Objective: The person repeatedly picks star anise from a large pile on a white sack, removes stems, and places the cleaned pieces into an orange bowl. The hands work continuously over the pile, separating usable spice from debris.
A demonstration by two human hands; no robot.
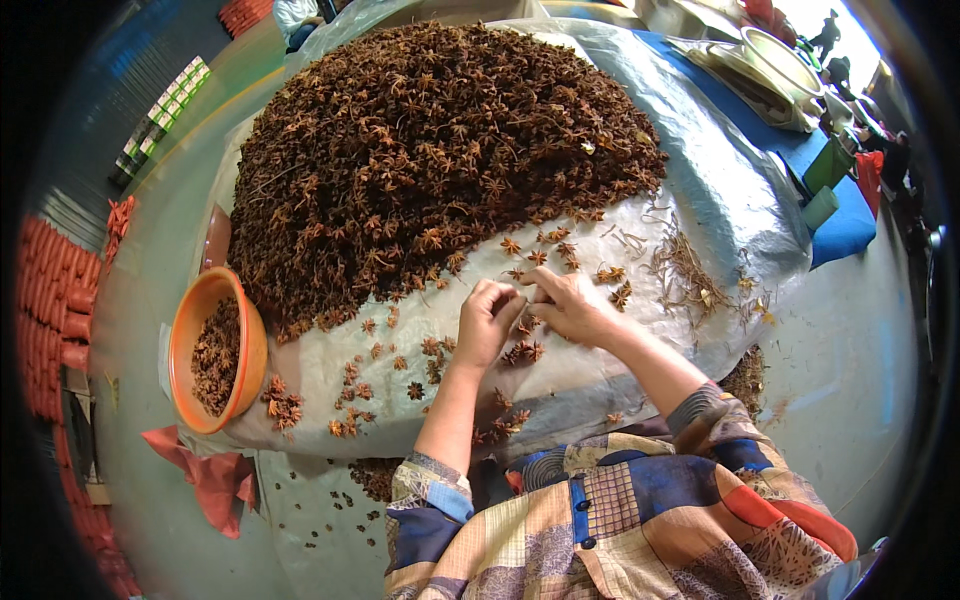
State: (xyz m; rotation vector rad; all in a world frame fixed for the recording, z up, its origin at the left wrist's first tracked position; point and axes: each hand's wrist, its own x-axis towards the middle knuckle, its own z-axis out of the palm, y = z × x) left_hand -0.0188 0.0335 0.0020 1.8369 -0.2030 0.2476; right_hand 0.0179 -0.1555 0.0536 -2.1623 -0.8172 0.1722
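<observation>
My left hand (pixel 489 321) and my right hand (pixel 574 306) are close together over the plastic sheet (pixel 566 405), thumbs and forefingers bent towards each other. What lies between the fingertips is too small and hidden to make out. Just beyond them rises a large mound of dried star anise (pixel 442 150). Several loose star anise pods (pixel 538 257) are scattered around the right hand, and a small cluster of pods (pixel 523 352) sits below my hands. To the right of my right hand is a heap of thin dry stems (pixel 686 274).
An orange plastic basin (pixel 255 352) partly filled with star anise stands at the left edge. Red cloth (pixel 206 480) hangs below it. Stacked red sacks (pixel 56 315) line the far left. Pale basins (pixel 780 64) and a green cup (pixel 820 208) stand at right. A person (pixel 296 19) is at the top.
</observation>
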